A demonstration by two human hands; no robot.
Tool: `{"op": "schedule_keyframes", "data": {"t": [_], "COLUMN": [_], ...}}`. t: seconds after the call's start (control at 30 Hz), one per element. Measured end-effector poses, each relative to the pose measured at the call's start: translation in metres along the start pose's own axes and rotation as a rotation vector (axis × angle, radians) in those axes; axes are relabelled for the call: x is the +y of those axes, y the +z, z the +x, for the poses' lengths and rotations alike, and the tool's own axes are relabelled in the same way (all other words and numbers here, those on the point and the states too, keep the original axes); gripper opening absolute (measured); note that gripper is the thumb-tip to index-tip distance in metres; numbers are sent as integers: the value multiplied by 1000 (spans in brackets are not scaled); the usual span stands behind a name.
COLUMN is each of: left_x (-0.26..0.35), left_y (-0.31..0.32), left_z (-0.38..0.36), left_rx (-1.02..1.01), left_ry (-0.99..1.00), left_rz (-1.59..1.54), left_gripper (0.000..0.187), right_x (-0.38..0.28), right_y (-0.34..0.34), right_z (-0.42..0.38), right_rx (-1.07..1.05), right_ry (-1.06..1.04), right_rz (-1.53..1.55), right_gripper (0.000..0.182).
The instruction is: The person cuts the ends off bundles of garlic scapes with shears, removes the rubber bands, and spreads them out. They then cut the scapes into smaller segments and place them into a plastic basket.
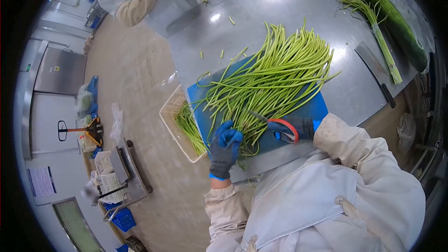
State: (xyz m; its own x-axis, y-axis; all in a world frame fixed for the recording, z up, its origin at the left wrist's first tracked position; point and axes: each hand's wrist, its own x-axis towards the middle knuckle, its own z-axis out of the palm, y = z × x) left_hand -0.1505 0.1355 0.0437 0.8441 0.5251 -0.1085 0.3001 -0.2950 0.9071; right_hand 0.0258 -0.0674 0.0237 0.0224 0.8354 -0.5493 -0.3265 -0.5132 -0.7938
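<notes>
A large heap of long green garlic scapes point(280, 70) lies across a blue cutting board point(319, 107) on the steel table. My right hand point(304, 128), in a grey and blue glove, grips a pair of scissors point(293, 133) with red-orange handles. Their blades point left, over the near ends of the stems. At the board's lower left edge is my left hand point(225, 147), gloved alike, with its fingers curled in beside the stem ends. What those fingers pinch, if anything, cannot be made out. Just left of this hand, a cream plastic basket point(169, 120) contains more green stems.
A knife point(373, 70) lies on the steel table point(345, 93) at right, near a tied bundle of stems point(385, 46) and a long green winter melon point(401, 23). Across the table stands a co-worker point(133, 4) with a blue glove. A cart point(133, 177) is on the floor at left.
</notes>
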Motion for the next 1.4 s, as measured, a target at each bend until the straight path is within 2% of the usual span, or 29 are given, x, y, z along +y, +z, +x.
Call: {"op": "schedule_keyframes", "data": {"t": [0.03,0.1,0.13,0.17,0.2,0.23,0.3,0.33,0.4,0.47,0.53,0.57,0.6,0.67,0.7,0.77,0.83,0.9,1.03,1.1,1.13,1.27,1.33,1.4], "left_x": [12,26,26,19,16,29,7,1,10,20,34,32,25,4,3,1,-9,-11,-28,-13,-8,-14,-20,-17], "left_y": [-4,-27,-44,-66,-88,-100,-131,-133,-120,-90,-48,-27,-8,21,30,40,40,36,28,17,12,-10,-20,-25], "left_z": [-3,-19,-29,-42,-54,-63,-76,-77,-65,-29,7,25,42,69,71,74,77,79,79,68,62,45,37,28], "left_rx": [-10,24,59,56,41,83,-144,-143,-67,-15,-43,-72,-101,-151,-150,16,10,-81,-123,-122,-119,-115,-118,-123], "left_ry": [-73,-125,-176,-152,-170,-414,-446,-445,143,321,191,208,230,263,271,307,301,79,90,-76,-108,-94,-213,-224], "left_rz": [-47,-115,-184,-100,95,84,419,423,1077,754,513,468,423,642,639,805,761,559,421,-59,-124,-136,-196,-211], "left_gripper": [14,14,13,13,16,22,31,31,36,27,25,26,28,28,28,26,24,20,18,16,18,19,20,20], "right_x": [4,2,-7,-11,-9,-8,-4,3,10,13,19,21,22,23,22,23,34,40,55,36,27,16,3,3], "right_y": [-2,-1,2,6,8,9,12,8,6,8,5,4,5,7,5,2,7,7,2,8,11,20,24,25], "right_z": [-3,-11,-24,-32,-34,-31,-14,-2,13,18,7,0,-5,-13,-15,-16,-12,-13,-13,-26,-33,-42,-41,-29], "right_rx": [22,43,0,-43,6,4,0,-68,-49,27,-52,-130,-47,-17,5,-51,-42,-32,-52,-45,-36,-67,-67,-72], "right_ry": [-51,-100,-74,-46,-43,-44,-159,-89,-76,-49,-84,-125,-160,-155,-157,-154,-150,-153,-125,-95,-63,-32,-28,17], "right_rz": [-43,-89,85,261,308,312,533,584,609,759,765,775,668,590,519,514,672,649,575,555,536,499,377,393], "right_gripper": [55,54,55,55,57,57,60,61,58,51,48,45,47,48,49,50,51,51,52,53,53,54,55,54]}}
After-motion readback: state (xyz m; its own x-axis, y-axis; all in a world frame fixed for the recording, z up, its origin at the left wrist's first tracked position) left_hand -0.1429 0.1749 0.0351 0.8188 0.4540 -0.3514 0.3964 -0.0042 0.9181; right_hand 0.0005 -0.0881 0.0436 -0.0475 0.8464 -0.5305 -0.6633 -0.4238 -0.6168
